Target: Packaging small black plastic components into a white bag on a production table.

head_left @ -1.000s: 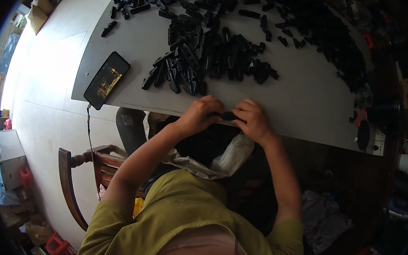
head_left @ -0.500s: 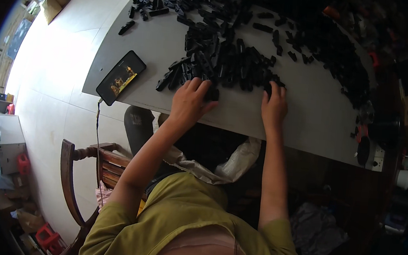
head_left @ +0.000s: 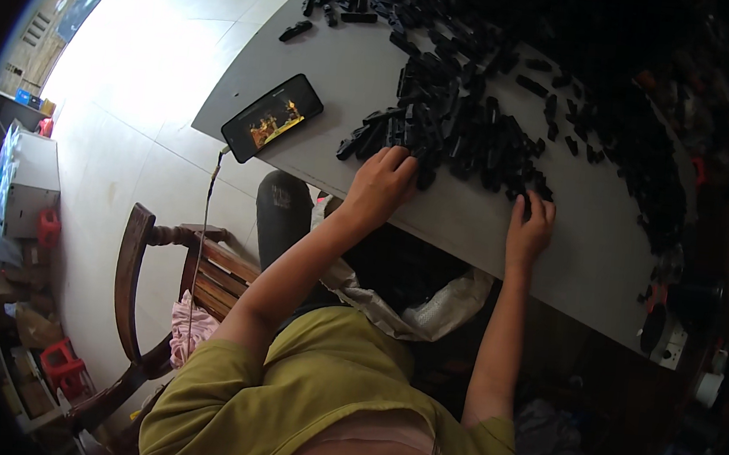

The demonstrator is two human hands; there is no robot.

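Many small, long black plastic pieces (head_left: 468, 137) lie heaped on a pale grey table (head_left: 584, 242). At the heap's near left edge is my left hand (head_left: 381, 186), its fingers curled down over black pieces, with a dark one by its fingertips. What lies beneath its palm is hidden. Farther right, my right hand (head_left: 529, 233) has thumb and fingers bent together around a black piece at the near edge of the same heap. The exact kind of the pieces is too dark to make out.
A phone (head_left: 273, 118) with a lit screen lies at the table's left, a cable (head_left: 207, 214) hanging from it. Below the near edge is an open whitish sack (head_left: 444, 312) by my lap. A wooden chair (head_left: 130, 285) stands at left. More black pieces (head_left: 637, 182) cover the right side.
The view has shifted, so the table and phone sit differently in the picture. Both hands remain at the heap's near edge, with fingers slightly moved among the black pieces.
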